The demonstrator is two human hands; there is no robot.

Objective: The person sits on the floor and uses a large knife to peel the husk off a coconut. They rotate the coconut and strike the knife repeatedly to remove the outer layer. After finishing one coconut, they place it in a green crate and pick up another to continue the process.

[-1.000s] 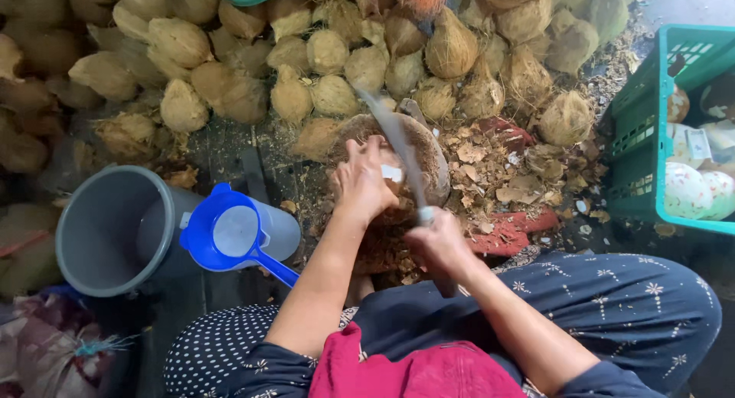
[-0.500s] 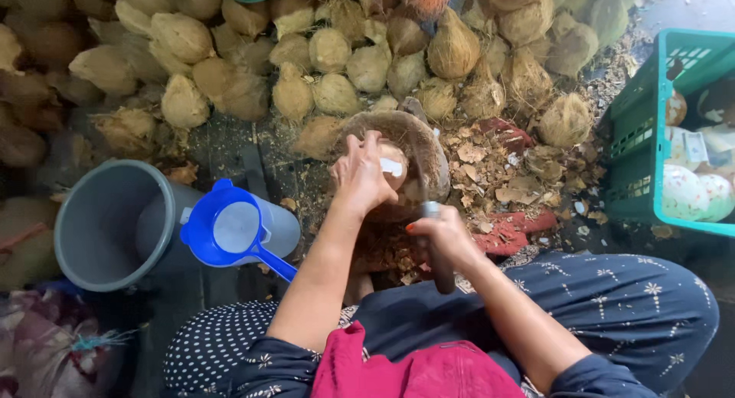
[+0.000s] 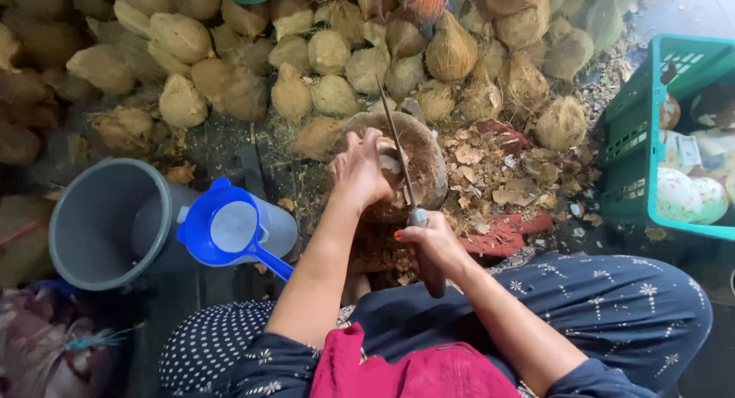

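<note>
Head view, looking down at my two hands at work on a coconut (image 3: 394, 168), which rests on a round wooden chopping block (image 3: 432, 164) on the ground just ahead of my knees. My left hand (image 3: 361, 172) lies over the coconut from the near-left side, its fingers curled onto the husk and pale flesh, holding it in place on the block. My right hand (image 3: 429, 241) is closed in a full grip round the dark handle of a long knife (image 3: 398, 157); the narrow blade rises from the fist and slants up and slightly left, its edge meeting the coconut just beside my left fingers, the tip reaching past the block's far rim. Around the block the ground is strewn with husk chips and shell fragments (image 3: 498, 184), thickest to the right, where a flat red piece (image 3: 505, 233) lies among them. Beyond the block, a pile of husked coconuts (image 3: 306, 61) fills the upper part of the view from left to right. To my left a grey bucket (image 3: 107, 222) lies tipped on its side, mouth toward the camera, with a blue-rimmed jug with a blue handle (image 3: 233, 229) touching its right flank. At the right edge stands a green plastic crate (image 3: 635, 161) holding pale rounded pieces, well apart from the block. My lap, in dark patterned cloth (image 3: 612, 306) with a red garment (image 3: 413, 371) nearest the camera, fills the lower edge.
</note>
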